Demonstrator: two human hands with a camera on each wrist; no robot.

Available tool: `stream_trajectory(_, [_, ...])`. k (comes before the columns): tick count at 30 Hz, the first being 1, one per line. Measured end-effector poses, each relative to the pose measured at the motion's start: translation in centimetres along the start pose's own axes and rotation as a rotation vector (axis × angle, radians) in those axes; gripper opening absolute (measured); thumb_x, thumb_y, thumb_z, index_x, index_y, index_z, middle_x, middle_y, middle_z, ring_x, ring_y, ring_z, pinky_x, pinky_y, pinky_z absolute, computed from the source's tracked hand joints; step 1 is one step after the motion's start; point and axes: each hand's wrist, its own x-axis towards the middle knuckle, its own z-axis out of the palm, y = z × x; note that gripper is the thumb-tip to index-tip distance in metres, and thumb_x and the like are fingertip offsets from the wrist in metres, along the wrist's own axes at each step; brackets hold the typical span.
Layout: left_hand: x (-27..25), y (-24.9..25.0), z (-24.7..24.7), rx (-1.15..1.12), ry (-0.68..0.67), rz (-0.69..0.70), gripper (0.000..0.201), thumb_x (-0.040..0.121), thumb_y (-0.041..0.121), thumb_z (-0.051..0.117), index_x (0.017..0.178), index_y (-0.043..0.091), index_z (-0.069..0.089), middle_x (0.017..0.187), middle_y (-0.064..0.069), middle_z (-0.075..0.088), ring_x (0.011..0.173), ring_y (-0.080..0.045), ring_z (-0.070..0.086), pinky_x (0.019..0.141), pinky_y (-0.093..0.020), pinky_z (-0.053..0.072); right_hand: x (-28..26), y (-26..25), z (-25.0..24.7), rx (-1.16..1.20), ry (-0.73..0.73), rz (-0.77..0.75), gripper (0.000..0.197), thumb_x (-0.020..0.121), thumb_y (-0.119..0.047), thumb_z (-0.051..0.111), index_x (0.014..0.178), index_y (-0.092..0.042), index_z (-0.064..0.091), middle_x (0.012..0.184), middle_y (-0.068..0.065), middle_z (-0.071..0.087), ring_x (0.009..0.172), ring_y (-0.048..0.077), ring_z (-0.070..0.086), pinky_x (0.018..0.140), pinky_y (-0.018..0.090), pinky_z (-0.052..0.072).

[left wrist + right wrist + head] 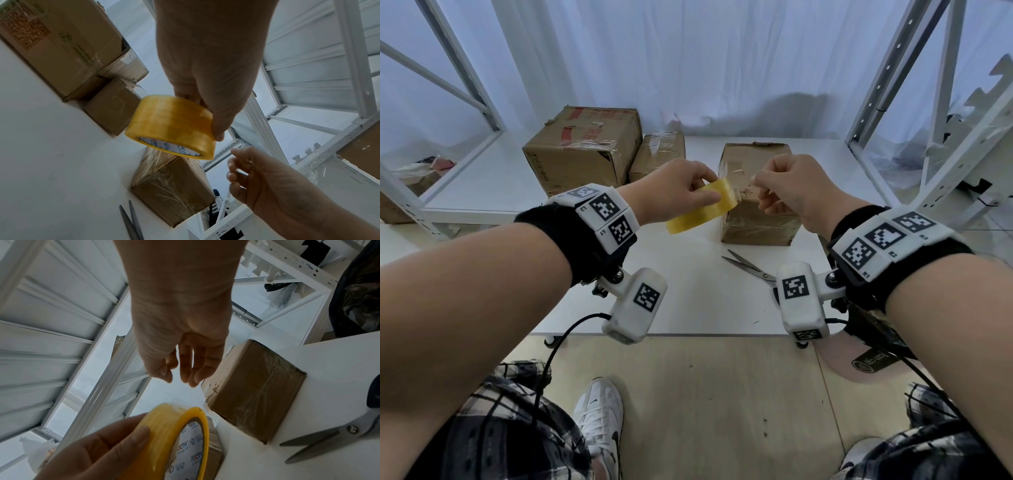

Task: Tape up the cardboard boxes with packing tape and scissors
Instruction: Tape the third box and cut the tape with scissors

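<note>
Cool daylight is coming through the white curtain (688, 61), leaving soft shadows on the table (688, 291). Wide-angle distortion is bending the shelf frames (893, 85); wrist views are looking dimmer, palms backlit, edges blurring.

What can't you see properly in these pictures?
- Scissors: handles hidden behind the right wrist camera in the head view, cut off by the edge in both wrist views.
- Tape roll: its loose end can't be made out.
- Right hand: whether its fingertips pinch tape is too small to tell.
</note>
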Motion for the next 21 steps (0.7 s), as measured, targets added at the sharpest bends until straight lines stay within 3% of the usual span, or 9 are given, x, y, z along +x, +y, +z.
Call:
stream_trajectory(4, [-0.2, 0.2, 0.0, -0.055, 0.022, 0.011, 0.04, 0.093, 0.028, 0.06, 0.129, 0.012, 0.055, 0.108, -0.009, 0.063, 0.102, -0.023, 0.06, 0.093, -0.036, 0.05, -0.1, 0.2, 0.3, -0.007, -0.055, 0.016, 0.014, 0.088, 0.0, 0.058, 0.086, -0.013, 0.054, 0.073, 0.01, 0.065, 0.057, 0.017, 0.063, 0.057, 0.025, 0.056])
stream_trajectory(7, [-0.2, 0.4, 0.0, -0.071, 0.018, 0.014, 0.039, 0.093, 0.027, 0.06, 0.128, 0.012, 0.056, 0.107, -0.01, 0.064, 0.103, -0.025, 0.06, 0.096, -0.041, 0.049, -0.1, 0.5, 0.5, -0.012, -0.094, 0.004, 0.008, 0.093, -0.005, 0.058, 0.1, -0.006, 0.062, 0.076, 0.011, 0.067, 0.061, 0.016, 0.064, 0.062, 0.024, 0.058])
stream_trajectory(12, [-0.2, 0.5, 0.1, -0.067, 0.015, 0.023, 0.038, 0.093, 0.028, 0.06, 0.128, 0.013, 0.056, 0.108, -0.008, 0.064, 0.101, -0.022, 0.061, 0.094, -0.039, 0.05, -0.2, 0.7, 0.7, -0.048, -0.131, -0.03, 0.022, 0.091, -0.025, 0.065, 0.102, -0.006, 0.067, 0.086, 0.009, 0.065, 0.071, 0.012, 0.062, 0.066, 0.026, 0.058])
stream_trajectory(16, [-0.1, 0.4, 0.1, -0.076, 0.005, 0.033, 0.036, 0.093, 0.029, 0.06, 0.125, 0.015, 0.058, 0.102, -0.006, 0.066, 0.097, -0.022, 0.062, 0.091, -0.037, 0.052, 0.0, 0.8, 0.9, 0.003, -0.103, -0.019, 0.021, 0.086, -0.017, 0.072, 0.099, -0.002, 0.068, 0.088, 0.007, 0.066, 0.078, 0.016, 0.065, 0.08, 0.035, 0.059])
stream_trajectory(21, [0.1, 0.6, 0.3, -0.075, 0.015, 0.032, 0.038, 0.093, 0.03, 0.059, 0.127, 0.013, 0.056, 0.095, 0.001, 0.061, 0.094, -0.018, 0.06, 0.088, -0.034, 0.051, 0.1, 0.6, 1.1, -0.023, 0.047, -0.066, 0.005, 0.085, -0.01, 0.07, 0.082, -0.009, 0.067, 0.076, 0.005, 0.066, 0.075, 0.022, 0.066, 0.08, 0.037, 0.059])
